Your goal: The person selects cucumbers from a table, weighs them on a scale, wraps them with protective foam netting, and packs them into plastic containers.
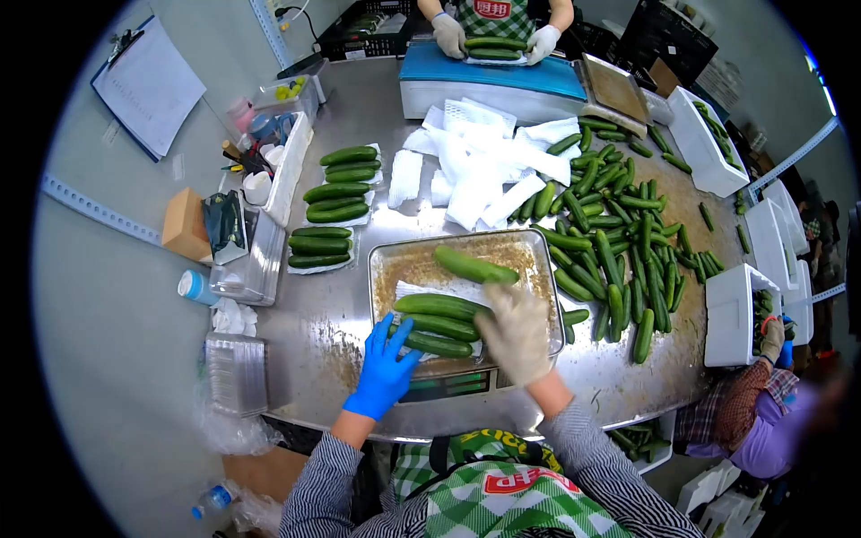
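well, left hand (386, 369) crosses tray rim (371, 280)

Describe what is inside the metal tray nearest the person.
The metal tray holds three cucumbers on white packing; a fourth cucumber, slightly blurred, shows over its far part, perhaps held. The packing's middle and the tray floor beneath are hidden.

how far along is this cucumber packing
Three packs left of the metal tray look finished. In that tray, the left hand touches three cucumbers on a white pad, with the blurred right hand beside them and a fourth cucumber above. The large loose pile and heaped white pads seem to be what remains.
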A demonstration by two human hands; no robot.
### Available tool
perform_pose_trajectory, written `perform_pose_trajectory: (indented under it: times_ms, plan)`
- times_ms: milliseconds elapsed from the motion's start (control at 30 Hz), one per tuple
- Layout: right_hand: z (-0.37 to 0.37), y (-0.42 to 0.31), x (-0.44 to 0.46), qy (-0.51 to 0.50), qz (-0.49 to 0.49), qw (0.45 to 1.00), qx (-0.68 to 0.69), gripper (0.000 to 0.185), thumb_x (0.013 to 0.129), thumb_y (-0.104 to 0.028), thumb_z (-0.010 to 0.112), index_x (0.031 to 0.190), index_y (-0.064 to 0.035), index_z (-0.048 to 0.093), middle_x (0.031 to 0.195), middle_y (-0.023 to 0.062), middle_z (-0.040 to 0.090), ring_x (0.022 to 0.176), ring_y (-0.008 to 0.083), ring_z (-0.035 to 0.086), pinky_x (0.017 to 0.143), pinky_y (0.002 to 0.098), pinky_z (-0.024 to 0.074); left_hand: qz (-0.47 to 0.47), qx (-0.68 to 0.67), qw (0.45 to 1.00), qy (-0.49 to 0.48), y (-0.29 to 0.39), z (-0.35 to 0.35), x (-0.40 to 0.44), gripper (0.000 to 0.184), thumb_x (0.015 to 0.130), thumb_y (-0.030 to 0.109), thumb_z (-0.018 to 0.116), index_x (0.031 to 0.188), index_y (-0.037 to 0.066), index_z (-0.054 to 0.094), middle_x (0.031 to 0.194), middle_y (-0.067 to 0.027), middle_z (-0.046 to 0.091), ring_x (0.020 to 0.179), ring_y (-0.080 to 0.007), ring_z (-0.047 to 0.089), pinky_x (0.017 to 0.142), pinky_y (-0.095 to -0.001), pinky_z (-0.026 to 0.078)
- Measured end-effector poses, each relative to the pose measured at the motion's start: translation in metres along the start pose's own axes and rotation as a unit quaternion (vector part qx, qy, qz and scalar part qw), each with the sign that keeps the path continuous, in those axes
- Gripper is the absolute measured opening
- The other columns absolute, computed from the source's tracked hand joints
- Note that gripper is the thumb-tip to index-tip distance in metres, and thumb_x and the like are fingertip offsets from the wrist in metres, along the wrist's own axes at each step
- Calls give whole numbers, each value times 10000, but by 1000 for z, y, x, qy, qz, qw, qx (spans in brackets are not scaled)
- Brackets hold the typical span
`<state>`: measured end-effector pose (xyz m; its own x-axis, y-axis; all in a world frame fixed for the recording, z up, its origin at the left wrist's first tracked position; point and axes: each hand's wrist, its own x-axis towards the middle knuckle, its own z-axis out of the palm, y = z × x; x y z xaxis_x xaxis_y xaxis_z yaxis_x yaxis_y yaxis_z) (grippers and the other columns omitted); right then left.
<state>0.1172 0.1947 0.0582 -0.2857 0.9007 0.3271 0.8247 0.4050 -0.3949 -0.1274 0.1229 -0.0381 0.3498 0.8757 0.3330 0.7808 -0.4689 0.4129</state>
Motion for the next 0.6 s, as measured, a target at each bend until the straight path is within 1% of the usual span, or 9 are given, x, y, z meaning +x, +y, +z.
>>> perform_pose_trajectory:
  times_ms: [33, 167, 267, 300, 333, 367, 433, 533, 600]
  plan:
    - [3, 18, 9, -6, 12, 999, -44, 543, 784, -163, 730, 1286, -96, 536, 1238, 159, 562, 1119, 350, 531, 946, 487, 399, -19, -41, 999, 3, 4, -4, 1, 356, 823, 194, 742, 1144, 95, 626, 1490, -210, 411, 1387, -463, 339, 1108, -558, 324]
    - [22, 70, 40, -104, 4, 994, -23, 512, 790, -91, 705, 1275, -44, 549, 1183, 192, 606, 1095, 360, 568, 930, 459, 449, -144, -127, 979, 72, 21, -11, 11, 815, 798, 291, 789, 1439, -1, 379, 1472, -287, 386, 1378, -462, 347, 1108, -505, 340]
    - [11, 64, 27, -66, 8, 991, 119, 453, 829, -55, 670, 1263, -2, 551, 1140, 212, 615, 1057, 370, 583, 940, 437, 458, -187, -32, 982, -6, 15, -9, 18, 1040, 761, 331, 822, 1518, -33, 210, 1453, -307, 395, 1343, -452, 393, 1096, -478, 361]
    - [1, 57, 21, -53, 12, 986, 157, 443, 836, -50, 664, 1261, 3, 552, 1141, 212, 614, 1054, 373, 583, 945, 436, 457, -209, -51, 976, -24, 14, -12, 23, 1071, 745, 347, 832, 1523, -29, 198, 1448, -308, 400, 1318, -450, 415, 1086, -473, 372]
    - [-15, 44, 19, -123, 39, 973, 192, 406, 862, -61, 630, 1258, -15, 550, 1142, 216, 614, 1060, 367, 586, 948, 438, 461, -231, -69, 970, -41, 15, -17, 29, 1103, 730, 363, 841, 1529, -25, 187, 1444, -309, 405, 1292, -448, 438, 1077, -469, 383]
    - [0, 46, 0, -51, -21, 975, 216, 382, 862, -51, 622, 1237, -3, 570, 1152, 216, 607, 1063, 348, 583, 938, 442, 461, -254, -88, 962, -59, 15, -22, 36, 1134, 715, 379, 850, 1535, -21, 176, 1439, -310, 410, 1267, -446, 460, 1067, -464, 394]
    - [-5, 26, -4, -181, -31, 966, 184, 421, 864, -74, 633, 1272, 1, 556, 1162, 228, 599, 1068, 372, 575, 941, 451, 458, -243, -82, 964, -75, 13, -31, 48, 1193, 680, 408, 869, 1544, -7, 159, 1371, -296, 463, 1188, -429, 509, 1026, -461, 425]
    - [-2, 16, -20, -109, -31, 983, 143, 485, 887, -118, 620, 1342, 3, 500, 1231, 266, 560, 1109, 413, 546, 997, 464, 427, -233, -71, 963, -112, 6, -36, 57, 1264, 633, 436, 891, 1559, 23, 137, 1235, -258, 525, 1079, -398, 559, 950, -452, 470]
    - [10, 14, -29, -55, 34, 986, 156, 507, 909, -151, 599, 1373, 9, 467, 1304, 295, 506, 1179, 442, 504, 1047, 470, 390, -236, -61, 960, -141, 4, -38, 61, 1290, 613, 446, 900, 1568, 49, 129, 1153, -229, 540, 1029, -377, 577, 904, -444, 493]
